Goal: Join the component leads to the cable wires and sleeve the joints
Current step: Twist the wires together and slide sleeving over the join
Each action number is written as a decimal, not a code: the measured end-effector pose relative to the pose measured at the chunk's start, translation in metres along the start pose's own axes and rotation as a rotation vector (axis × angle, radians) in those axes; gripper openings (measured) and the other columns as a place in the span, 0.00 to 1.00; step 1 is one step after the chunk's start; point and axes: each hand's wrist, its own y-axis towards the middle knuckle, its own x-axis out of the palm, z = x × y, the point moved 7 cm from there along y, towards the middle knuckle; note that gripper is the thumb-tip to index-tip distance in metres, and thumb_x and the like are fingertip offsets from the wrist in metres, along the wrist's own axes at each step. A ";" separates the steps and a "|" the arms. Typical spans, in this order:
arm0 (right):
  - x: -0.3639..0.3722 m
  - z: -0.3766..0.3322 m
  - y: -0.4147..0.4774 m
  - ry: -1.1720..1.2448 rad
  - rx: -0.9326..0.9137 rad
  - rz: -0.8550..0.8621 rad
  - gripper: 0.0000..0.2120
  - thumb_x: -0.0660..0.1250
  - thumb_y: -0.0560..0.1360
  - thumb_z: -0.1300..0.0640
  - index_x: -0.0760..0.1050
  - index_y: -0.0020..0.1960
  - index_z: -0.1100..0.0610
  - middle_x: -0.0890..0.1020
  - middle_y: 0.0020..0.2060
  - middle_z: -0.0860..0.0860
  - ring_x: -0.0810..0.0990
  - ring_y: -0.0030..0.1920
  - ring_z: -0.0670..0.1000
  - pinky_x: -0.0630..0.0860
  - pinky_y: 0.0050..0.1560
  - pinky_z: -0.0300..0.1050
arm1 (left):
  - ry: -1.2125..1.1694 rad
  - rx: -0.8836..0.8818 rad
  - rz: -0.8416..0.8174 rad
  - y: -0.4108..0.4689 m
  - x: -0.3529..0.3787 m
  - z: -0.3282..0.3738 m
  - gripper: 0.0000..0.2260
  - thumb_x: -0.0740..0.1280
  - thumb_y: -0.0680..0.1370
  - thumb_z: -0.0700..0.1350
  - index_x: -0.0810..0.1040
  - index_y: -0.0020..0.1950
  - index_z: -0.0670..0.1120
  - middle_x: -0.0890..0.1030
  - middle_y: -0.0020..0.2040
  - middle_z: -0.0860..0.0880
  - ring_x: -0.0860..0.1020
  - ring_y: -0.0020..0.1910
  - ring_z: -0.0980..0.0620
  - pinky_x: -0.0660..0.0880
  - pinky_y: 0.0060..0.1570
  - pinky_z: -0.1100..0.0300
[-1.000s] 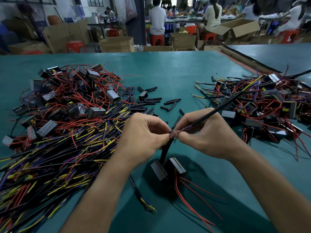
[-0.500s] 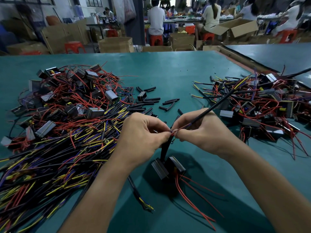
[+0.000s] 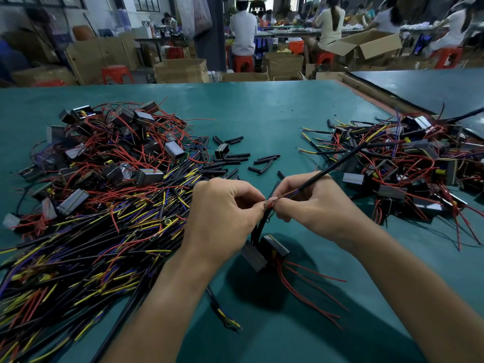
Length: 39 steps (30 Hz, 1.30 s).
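Pinching the thin lead [image 3: 264,203] in the left hand [image 3: 222,213] fingers and the cable [image 3: 337,165] wire in the right hand [image 3: 314,209] fingers, just above the component [image 3: 272,248], the person needed tight, even twists.

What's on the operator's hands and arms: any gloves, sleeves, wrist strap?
Nothing worn that shows. Left hand and right hand are bare: no gloves or rings. Left forearm and right forearm are bare to the frame edge, with no sleeve, watch or wrist strap.
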 end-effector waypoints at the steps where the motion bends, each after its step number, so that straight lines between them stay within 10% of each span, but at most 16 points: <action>1: 0.000 -0.001 0.000 0.015 0.002 -0.001 0.05 0.72 0.71 0.65 0.80 0.36 0.62 0.79 0.25 0.50 0.74 0.29 0.48 0.70 0.32 0.43 | 0.007 0.020 0.015 0.000 -0.001 0.002 0.02 0.76 0.68 0.41 0.86 0.37 0.47 0.82 0.29 0.55 0.80 0.28 0.58 0.76 0.30 0.62; 18: -0.011 -0.017 -0.005 0.154 -0.049 -0.025 0.06 0.74 0.70 0.68 0.81 0.37 0.60 0.82 0.29 0.51 0.76 0.33 0.48 0.71 0.35 0.39 | -0.297 -0.011 -0.019 0.000 0.000 0.006 0.03 0.77 0.69 0.36 0.85 0.39 0.43 0.84 0.33 0.49 0.83 0.32 0.49 0.82 0.35 0.50; 39: -0.012 -0.029 -0.010 0.024 -0.193 -0.107 0.05 0.73 0.71 0.69 0.82 0.40 0.61 0.83 0.35 0.62 0.78 0.35 0.50 0.74 0.40 0.47 | -0.558 -0.321 -0.301 -0.002 0.014 -0.003 0.04 0.73 0.70 0.32 0.84 0.38 0.38 0.83 0.31 0.45 0.81 0.28 0.53 0.79 0.31 0.63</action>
